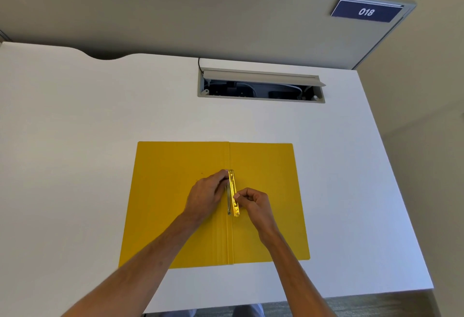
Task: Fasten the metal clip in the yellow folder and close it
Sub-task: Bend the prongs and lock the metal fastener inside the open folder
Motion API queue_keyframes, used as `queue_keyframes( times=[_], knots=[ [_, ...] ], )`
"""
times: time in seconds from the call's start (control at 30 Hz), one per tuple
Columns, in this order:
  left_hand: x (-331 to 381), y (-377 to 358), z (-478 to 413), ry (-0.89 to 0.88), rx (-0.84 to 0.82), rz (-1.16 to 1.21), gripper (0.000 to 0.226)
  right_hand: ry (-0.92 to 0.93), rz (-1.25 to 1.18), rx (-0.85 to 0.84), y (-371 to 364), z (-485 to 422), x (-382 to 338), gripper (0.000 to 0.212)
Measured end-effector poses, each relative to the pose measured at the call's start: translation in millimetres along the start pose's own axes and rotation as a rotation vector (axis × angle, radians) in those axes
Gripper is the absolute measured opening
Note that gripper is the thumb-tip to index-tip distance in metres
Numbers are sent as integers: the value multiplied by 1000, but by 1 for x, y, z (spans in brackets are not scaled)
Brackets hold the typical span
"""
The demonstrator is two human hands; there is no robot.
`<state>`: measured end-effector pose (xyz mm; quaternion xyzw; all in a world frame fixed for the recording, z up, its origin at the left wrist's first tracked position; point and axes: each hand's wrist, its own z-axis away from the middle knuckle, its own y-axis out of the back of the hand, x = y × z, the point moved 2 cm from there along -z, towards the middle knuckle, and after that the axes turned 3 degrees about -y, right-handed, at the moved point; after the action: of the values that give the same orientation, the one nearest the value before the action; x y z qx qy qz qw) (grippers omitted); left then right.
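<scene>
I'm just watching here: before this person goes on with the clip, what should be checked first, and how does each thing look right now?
1. Yellow folder lies open and flat on the desk: ok.
2. Left hand steadies the metal clip at the spine: ok.
3. Right hand pinches the clip's lower part: ok.
4. Clip fully fastened: cannot tell, fingers cover it.
5. Papers in the folder: none visible.
6. Space around the folder to swing the cover shut: ok.
</scene>
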<state>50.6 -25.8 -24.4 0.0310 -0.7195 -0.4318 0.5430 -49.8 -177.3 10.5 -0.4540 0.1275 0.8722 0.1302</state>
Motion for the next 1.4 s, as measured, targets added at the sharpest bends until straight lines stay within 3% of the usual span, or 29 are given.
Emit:
queue_keyframes(
  times=[0.23, 0.37, 0.47, 0.67, 0.87, 1.0, 1.13, 1.3, 1.4],
  knots=[
    [-2, 6, 1, 50, -66, 95, 29, -21, -47, 11, 1, -4, 0, 8],
    [-1, 13, 33, 86, 55, 50, 44, -34, -22, 0, 2, -6, 0, 9],
    [0, 9, 70, 104, 92, 77, 43, -45, 11, -9, 2, -8, 1, 5],
    [12, -15, 98, -55, 0, 80, 31, -78, 27, -12, 2, -12, -3, 5],
    [19, -10, 87, 186, -4, 370, 37, -99, 38, 2, 7, -16, -6, 10],
    [19, -13, 85, 325, 65, 617, 20, -113, 43, 9, 5, -17, -6, 7],
    [24, -14, 83, 342, 63, 615, 11, -112, 55, 5, 2, -19, -8, 5],
    [25, -15, 91, 285, 29, 581, 31, -119, 44, 9, 5, -19, -8, 7],
    [26, -15, 95, 306, 18, 542, 28, -122, 41, 6, 5, -19, -6, 9]
  ],
)
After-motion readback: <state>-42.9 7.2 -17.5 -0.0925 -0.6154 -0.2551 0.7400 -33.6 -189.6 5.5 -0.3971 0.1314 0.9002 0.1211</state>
